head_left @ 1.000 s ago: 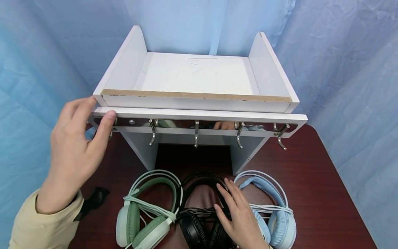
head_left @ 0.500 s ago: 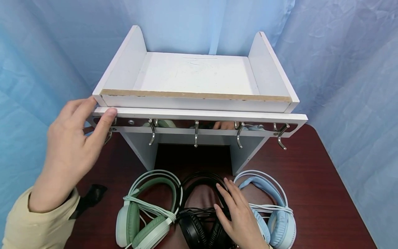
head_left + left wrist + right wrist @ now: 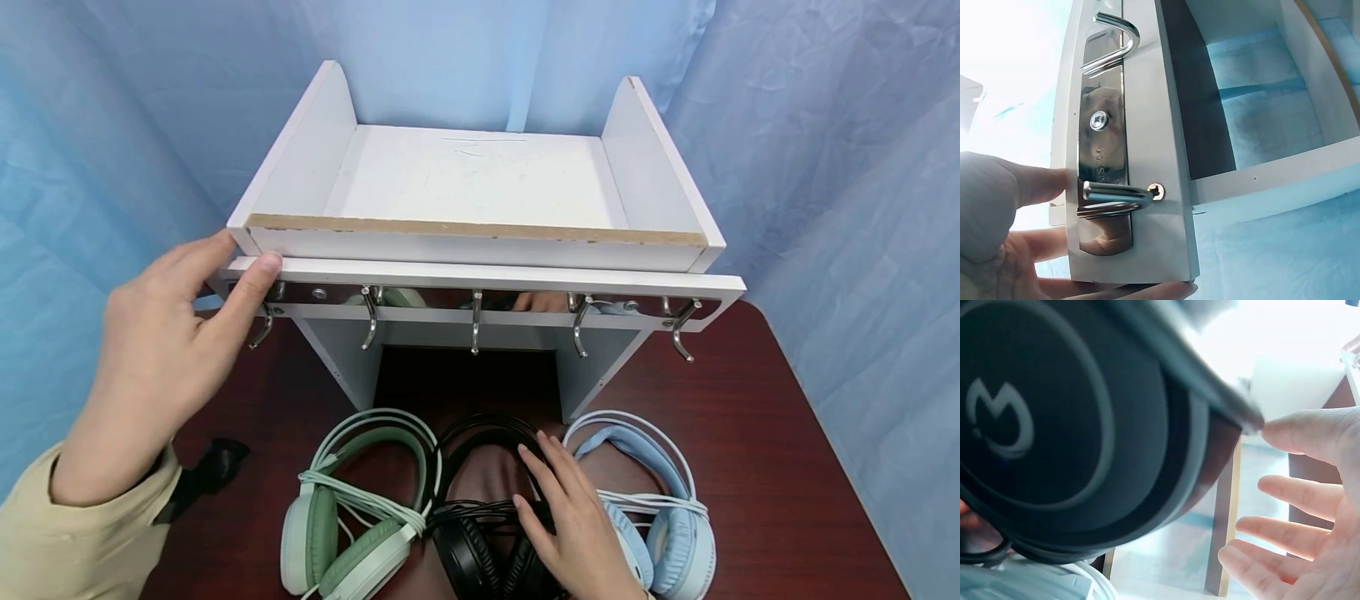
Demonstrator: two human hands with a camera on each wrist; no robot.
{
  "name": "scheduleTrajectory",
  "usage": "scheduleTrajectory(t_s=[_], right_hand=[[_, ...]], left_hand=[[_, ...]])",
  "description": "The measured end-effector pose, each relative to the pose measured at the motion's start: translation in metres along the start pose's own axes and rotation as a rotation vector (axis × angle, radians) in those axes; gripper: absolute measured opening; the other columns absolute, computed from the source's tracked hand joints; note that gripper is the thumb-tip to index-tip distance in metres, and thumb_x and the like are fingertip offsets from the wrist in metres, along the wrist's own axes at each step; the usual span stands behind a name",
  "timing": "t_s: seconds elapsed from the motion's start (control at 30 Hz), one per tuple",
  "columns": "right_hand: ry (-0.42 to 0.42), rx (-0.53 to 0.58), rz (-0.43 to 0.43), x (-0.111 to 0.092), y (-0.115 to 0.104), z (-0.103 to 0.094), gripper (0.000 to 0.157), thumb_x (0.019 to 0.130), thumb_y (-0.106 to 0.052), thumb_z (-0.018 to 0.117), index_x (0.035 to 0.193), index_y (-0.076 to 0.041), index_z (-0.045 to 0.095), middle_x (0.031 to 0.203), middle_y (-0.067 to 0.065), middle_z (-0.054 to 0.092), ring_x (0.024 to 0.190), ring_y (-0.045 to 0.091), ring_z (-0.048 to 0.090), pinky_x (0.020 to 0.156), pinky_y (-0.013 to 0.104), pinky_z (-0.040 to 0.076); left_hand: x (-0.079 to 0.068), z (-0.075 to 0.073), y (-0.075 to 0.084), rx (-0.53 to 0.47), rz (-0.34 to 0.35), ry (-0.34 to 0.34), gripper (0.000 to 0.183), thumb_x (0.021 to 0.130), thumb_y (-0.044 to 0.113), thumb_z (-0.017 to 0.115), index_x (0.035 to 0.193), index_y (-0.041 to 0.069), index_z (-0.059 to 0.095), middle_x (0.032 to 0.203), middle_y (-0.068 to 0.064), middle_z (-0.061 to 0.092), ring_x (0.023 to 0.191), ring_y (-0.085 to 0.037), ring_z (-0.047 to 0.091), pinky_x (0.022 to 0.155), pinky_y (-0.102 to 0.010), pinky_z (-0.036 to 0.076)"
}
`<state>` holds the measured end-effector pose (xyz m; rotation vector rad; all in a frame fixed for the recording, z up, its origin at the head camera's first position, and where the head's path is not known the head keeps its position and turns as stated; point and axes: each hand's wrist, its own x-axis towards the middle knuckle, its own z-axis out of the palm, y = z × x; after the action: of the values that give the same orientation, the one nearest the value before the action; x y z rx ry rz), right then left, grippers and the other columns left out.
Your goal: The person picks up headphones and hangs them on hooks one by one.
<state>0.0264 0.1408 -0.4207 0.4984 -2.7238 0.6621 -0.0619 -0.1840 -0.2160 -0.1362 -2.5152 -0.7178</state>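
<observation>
My left hand [image 3: 168,333] holds the left end of a white wooden shelf [image 3: 480,243], its thumb on the top edge of the front board. In the left wrist view, fingertips reach round the end of that board, beside a metal hook [image 3: 1116,195]. Fingers straight and slightly spread, my right hand [image 3: 573,521] lies at the right side of black headphones [image 3: 468,554]. A black ear cup [image 3: 1054,419] with a pale logo fills much of the right wrist view. Green headphones [image 3: 322,525] lie to the left, light blue headphones [image 3: 678,533] to the right.
A shiny metal strip with several hooks [image 3: 475,325] runs along the shelf's front, above the headphones. The shelf stands on a dark red-brown table [image 3: 780,467]. Blue curtains [image 3: 810,167] hang behind and on both sides.
My left wrist and sleeve have swung left, uncovering the leftmost hook, while the fingers stay at the shelf's end. The right hand and the headphones have hardly moved.
</observation>
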Motion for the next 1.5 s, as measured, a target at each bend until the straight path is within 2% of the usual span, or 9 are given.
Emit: scheduleTrajectory(t_s=[0.13,0.23,0.47,0.77,0.9,1.07,1.17,1.3,1.5], right_hand=[[-0.019,0.011,0.012,-0.001,-0.001,0.001,0.065,0.081,-0.026,0.071,0.139,-0.028,0.041,0.143,0.005,0.043,0.131,0.025,0.041,0.093,0.048,0.044],[-0.036,0.022,0.025,-0.001,-0.002,0.001,0.063,0.082,-0.027,0.070,0.138,-0.029,0.042,0.144,0.003,0.041,0.131,0.025,0.041,0.093,0.048,0.044],[-0.067,0.039,0.027,-0.001,-0.006,0.002,0.063,0.083,-0.030,0.069,0.139,-0.029,0.041,0.145,0.003,0.040,0.130,0.025,0.043,0.091,0.046,0.046],[-0.112,0.105,0.044,0.002,-0.017,0.003,0.062,0.084,-0.031,0.068,0.138,-0.035,0.039,0.145,-0.002,0.038,0.125,0.019,0.048,0.085,0.039,0.050],[-0.141,0.133,0.039,0.004,-0.022,0.005,0.059,0.084,-0.033,0.067,0.137,-0.036,0.041,0.146,-0.006,0.037,0.124,0.015,0.049,0.085,0.036,0.050],[-0.176,0.185,0.015,0.006,-0.028,0.010,0.059,0.085,-0.034,0.066,0.138,-0.035,0.040,0.146,-0.005,0.037,0.125,0.015,0.048,0.086,0.036,0.049],[-0.213,0.225,0.008,0.008,-0.031,0.013,0.058,0.087,-0.037,0.062,0.140,-0.036,0.036,0.145,-0.004,0.038,0.124,0.016,0.050,0.084,0.037,0.050],[-0.281,0.266,0.006,0.011,-0.037,0.018,0.055,0.091,-0.043,0.055,0.140,-0.038,0.033,0.145,-0.002,0.038,0.121,0.018,0.052,0.083,0.039,0.050],[-0.381,0.337,0.009,0.016,-0.044,0.022,0.054,0.093,-0.043,0.052,0.142,-0.034,0.032,0.146,0.004,0.036,0.120,0.022,0.053,0.084,0.039,0.049]], left_hand=[[0.001,-0.002,0.000,0.005,-0.019,-0.019,0.037,0.091,0.039,0.054,0.120,0.017,0.063,0.110,-0.015,0.066,0.082,-0.033,0.063,0.064,-0.017,0.032],[0.002,-0.003,0.000,0.004,-0.035,-0.030,0.036,0.091,0.040,0.055,0.118,0.018,0.064,0.104,-0.014,0.068,0.079,-0.036,0.065,0.059,-0.012,0.030],[0.006,-0.005,-0.001,0.051,-0.050,-0.072,0.034,0.092,0.044,0.052,0.103,0.015,0.065,0.088,-0.017,0.069,0.078,-0.038,0.066,0.052,-0.027,0.032],[0.009,-0.007,-0.005,0.120,-0.078,-0.150,0.043,0.092,0.051,0.046,0.108,0.014,0.062,0.067,-0.018,0.065,0.071,-0.036,0.063,0.052,-0.034,0.032],[0.009,-0.007,-0.006,0.133,-0.099,-0.165,0.046,0.092,0.053,0.045,0.112,0.015,0.061,0.067,-0.018,0.065,0.072,-0.038,0.065,0.052,-0.034,0.033],[0.007,-0.006,-0.007,0.124,-0.110,-0.163,0.045,0.092,0.053,0.044,0.118,0.019,0.060,0.084,-0.022,0.069,0.082,-0.041,0.066,0.060,-0.043,0.037],[0.006,-0.006,-0.008,0.122,-0.112,-0.163,0.047,0.092,0.053,0.044,0.122,0.020,0.059,0.080,-0.021,0.068,0.082,-0.041,0.066,0.061,-0.043,0.036],[0.007,-0.006,-0.010,0.118,-0.120,-0.173,0.049,0.092,0.054,0.044,0.127,0.021,0.057,0.071,-0.020,0.067,0.079,-0.040,0.066,0.057,-0.038,0.034],[0.008,-0.006,-0.011,0.115,-0.130,-0.183,0.050,0.092,0.055,0.043,0.129,0.024,0.056,0.071,-0.020,0.067,0.078,-0.040,0.066,0.057,-0.037,0.032]])
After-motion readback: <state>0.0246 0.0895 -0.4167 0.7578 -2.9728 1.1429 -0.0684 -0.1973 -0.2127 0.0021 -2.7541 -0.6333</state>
